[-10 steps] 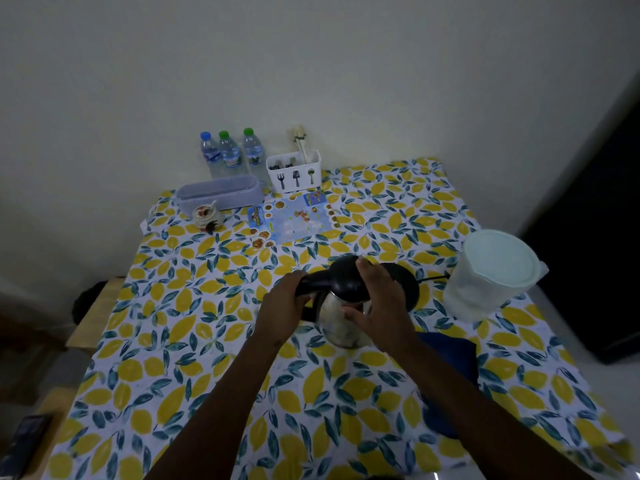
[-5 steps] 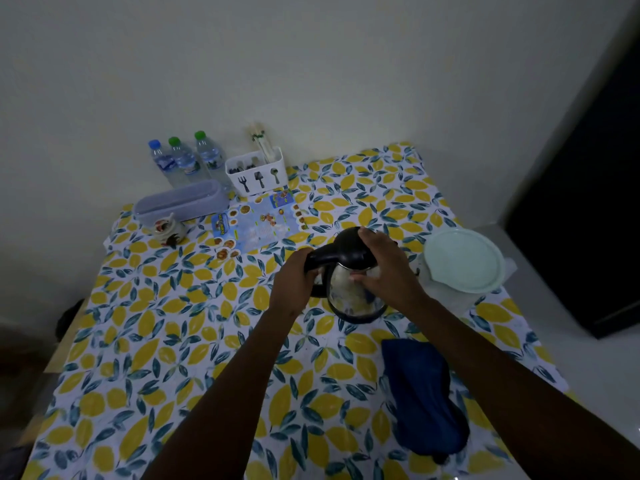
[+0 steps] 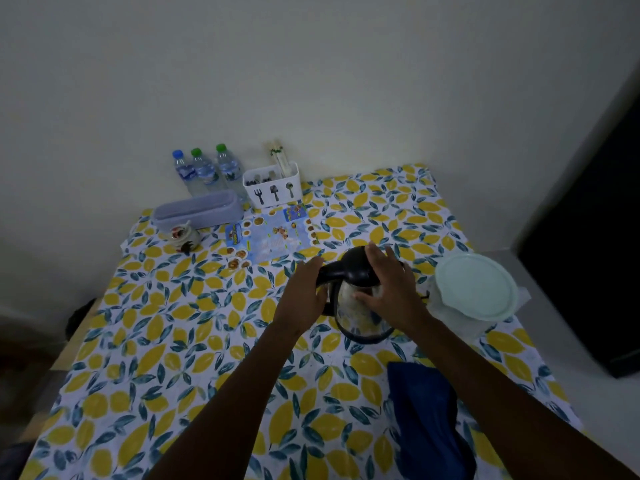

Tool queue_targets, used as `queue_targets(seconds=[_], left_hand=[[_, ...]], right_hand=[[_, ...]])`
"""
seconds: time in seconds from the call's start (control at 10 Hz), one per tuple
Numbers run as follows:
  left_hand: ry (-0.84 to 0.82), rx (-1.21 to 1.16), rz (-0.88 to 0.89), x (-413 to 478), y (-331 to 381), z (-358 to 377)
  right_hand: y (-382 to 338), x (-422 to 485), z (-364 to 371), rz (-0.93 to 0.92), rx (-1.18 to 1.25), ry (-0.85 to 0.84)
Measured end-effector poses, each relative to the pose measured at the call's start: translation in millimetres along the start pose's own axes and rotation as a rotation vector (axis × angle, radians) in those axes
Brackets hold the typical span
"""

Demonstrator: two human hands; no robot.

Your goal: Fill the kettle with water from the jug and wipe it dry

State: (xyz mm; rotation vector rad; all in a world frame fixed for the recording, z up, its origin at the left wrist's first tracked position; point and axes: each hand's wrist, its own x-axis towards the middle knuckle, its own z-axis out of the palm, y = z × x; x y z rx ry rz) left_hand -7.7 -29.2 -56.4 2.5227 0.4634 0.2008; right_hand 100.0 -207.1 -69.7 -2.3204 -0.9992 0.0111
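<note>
A steel kettle (image 3: 360, 313) with a black lid and black handle stands on the lemon-print tablecloth (image 3: 194, 341), right of the table's middle. My left hand (image 3: 306, 294) is wrapped around its black handle on the left side. My right hand (image 3: 388, 289) lies over the lid and upper body, fingers spread, thumb on the steel wall. A translucent white jug (image 3: 474, 296) with a pale green lid stands just right of the kettle. A dark blue cloth (image 3: 426, 417) lies crumpled on the table in front of the kettle, under my right forearm.
At the back stand three water bottles (image 3: 204, 171), a white cutlery caddy (image 3: 272, 185), a lilac lidded box (image 3: 199, 209) and a small ceramic pot (image 3: 181, 235). A printed menu card (image 3: 270, 233) lies behind the kettle. A wall closes the back; the table's right edge runs beside the jug.
The view has shifted, so the scene sits differently in frame. Both hands have stayed on the kettle; my right hand has spread wider over the lid and side.
</note>
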Motion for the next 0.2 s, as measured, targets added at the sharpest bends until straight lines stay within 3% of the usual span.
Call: queue_targets(seconds=[0.2], left_hand=[[0.153, 0.254, 0.091, 15.3, 10.9, -68.8]], right_hand=[[-39.9, 44.7, -36.6, -0.048, -0.176, 0.017]])
